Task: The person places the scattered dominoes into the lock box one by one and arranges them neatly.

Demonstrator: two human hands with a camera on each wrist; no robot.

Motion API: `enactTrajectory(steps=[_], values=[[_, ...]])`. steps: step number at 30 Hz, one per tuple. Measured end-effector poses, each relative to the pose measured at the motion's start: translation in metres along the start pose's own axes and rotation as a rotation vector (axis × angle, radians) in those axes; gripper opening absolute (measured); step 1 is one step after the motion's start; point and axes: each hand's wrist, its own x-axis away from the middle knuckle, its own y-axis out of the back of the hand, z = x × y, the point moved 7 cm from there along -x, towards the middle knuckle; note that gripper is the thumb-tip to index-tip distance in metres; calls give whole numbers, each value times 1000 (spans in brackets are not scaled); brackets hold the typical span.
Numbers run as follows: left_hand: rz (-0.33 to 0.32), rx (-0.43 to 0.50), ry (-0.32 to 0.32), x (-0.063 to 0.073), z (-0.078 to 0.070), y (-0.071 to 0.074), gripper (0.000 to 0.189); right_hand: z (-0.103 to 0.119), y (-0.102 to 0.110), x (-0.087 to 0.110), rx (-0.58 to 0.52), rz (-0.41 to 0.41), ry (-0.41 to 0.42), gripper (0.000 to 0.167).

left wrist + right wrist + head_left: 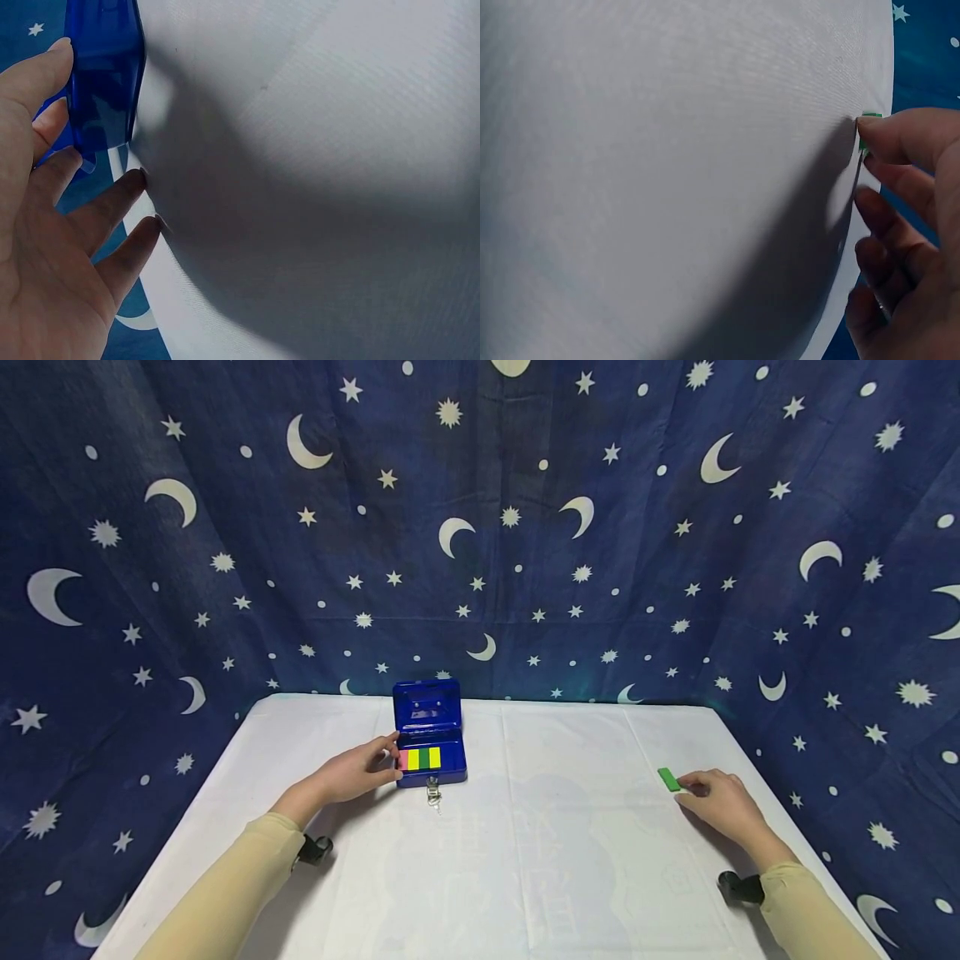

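Note:
A blue metal cash box stands on the table with its lid raised. Inside it, pink, yellow and green blocks lie side by side. My left hand holds the box at its left side, thumb by the front corner and index finger farther back. In the left wrist view its other fingers spread beside the box wall. Far to the right, a green block lies on the cloth. My right hand pinches its near end between thumb and index finger; the fingertips partly hide it in the right wrist view.
Small keys hang at the front of the box. A white cloth covers the table. Behind and at both sides hangs a dark blue curtain with moons and stars. A black wrist mount sits under the right forearm.

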Motion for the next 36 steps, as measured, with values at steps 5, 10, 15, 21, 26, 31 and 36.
enactTrajectory(steps=[5,10,15,21,26,31,36], values=[[-1,-2,10,0,-1,0,40,5,-3,-1,-65,15,50,29],[0,-7,18,0,-1,0,39,7,-3,-5,-115,51,24,49],[-4,-4,6,0,-1,0,33,4,-7,-9,-166,104,-35,65],[-8,6,-11,1,-2,0,32,3,-8,-11,-180,130,-55,66],[-1,8,5,0,0,-1,34,2,-9,-12,-179,131,-52,65],[0,-3,21,-1,2,-1,46,2,-10,-13,-165,118,-39,61],[-10,-17,20,-1,3,0,73,3,-11,-14,-139,100,-14,58]])
